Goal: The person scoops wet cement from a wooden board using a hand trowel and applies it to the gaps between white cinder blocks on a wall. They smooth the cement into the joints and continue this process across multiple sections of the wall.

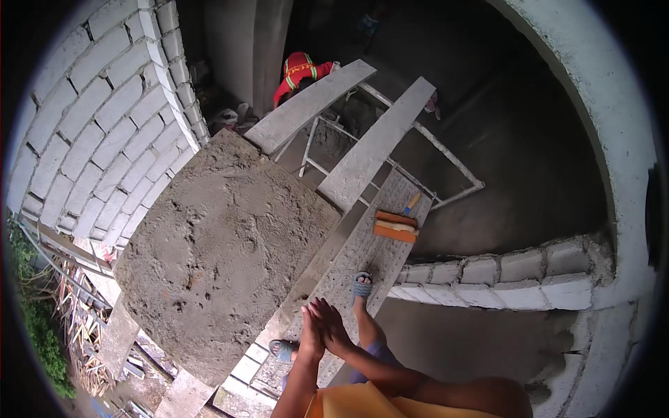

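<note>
My left hand (pixel 311 336) and my right hand (pixel 332 328) are pressed together palm to palm above the plank walkway. Their fingers are stretched out straight, and no tool shows in either hand. Beyond them, on the speckled plank (pixel 341 284), lies an orange float (pixel 395 233) with a pale handle. Beside the float is a small tool (pixel 412 203) with a yellowish handle and a blue part. To the left of my hands spreads a broad bed of wet grey mortar (pixel 226 251) with a rough, pitted surface.
Two boards (pixel 376 143) rest on a white metal scaffold frame (pixel 449 157). A person in a red reflective vest (pixel 300 73) bends below. A block wall (pixel 97 118) rises at left; low blockwork (pixel 516 282) runs at right. My sandalled feet (pixel 362 284) stand apart.
</note>
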`<state>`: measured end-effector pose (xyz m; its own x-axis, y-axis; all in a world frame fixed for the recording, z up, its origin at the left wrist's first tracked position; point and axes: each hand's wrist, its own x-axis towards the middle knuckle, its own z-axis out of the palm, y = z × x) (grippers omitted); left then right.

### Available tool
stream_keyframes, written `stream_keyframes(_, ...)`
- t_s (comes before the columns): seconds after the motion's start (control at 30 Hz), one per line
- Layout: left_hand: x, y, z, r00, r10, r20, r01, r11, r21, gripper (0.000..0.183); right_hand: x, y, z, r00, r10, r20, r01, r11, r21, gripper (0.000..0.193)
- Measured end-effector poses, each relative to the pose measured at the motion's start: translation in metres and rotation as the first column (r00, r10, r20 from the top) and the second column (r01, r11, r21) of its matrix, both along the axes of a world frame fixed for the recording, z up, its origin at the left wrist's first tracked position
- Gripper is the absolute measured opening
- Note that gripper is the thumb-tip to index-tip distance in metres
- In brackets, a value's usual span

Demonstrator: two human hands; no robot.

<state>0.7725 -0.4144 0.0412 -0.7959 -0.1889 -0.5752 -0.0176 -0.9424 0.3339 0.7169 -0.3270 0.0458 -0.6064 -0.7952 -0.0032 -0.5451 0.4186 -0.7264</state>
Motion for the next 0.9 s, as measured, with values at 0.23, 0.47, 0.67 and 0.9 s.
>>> stream_keyframes(0.23,-0.075,0.038,-0.026,0.966,-0.211,0.152,0.214,0.312,-0.926,0.069,-0.089,0.046,-0.091,-0.082,-0.329,0.941,0.643,0.704,0.302,0.069)
stream_keyframes(0.47,-0.131,0.078,-0.161,0.991,0.012,0.133,0.055,0.868,-0.493,0.062,-0.154,0.011,-0.025,0.791,0.009,0.611,0.191,0.946,-0.261,0.073)
stream_keyframes(0.67,-0.184,0.048,-0.109,0.995,0.096,0.013,-0.095,0.994,-0.062,0.087,-0.229,0.088,-0.138,0.951,0.199,-0.237,-0.142,0.961,0.238,0.064)
stream_keyframes(0.9,-0.213,0.114,-0.116,0.972,0.008,0.235,0.061,0.956,-0.287,0.074,-0.295,0.191,-0.259,0.993,-0.117,-0.027,0.115,0.859,0.5,0.053)
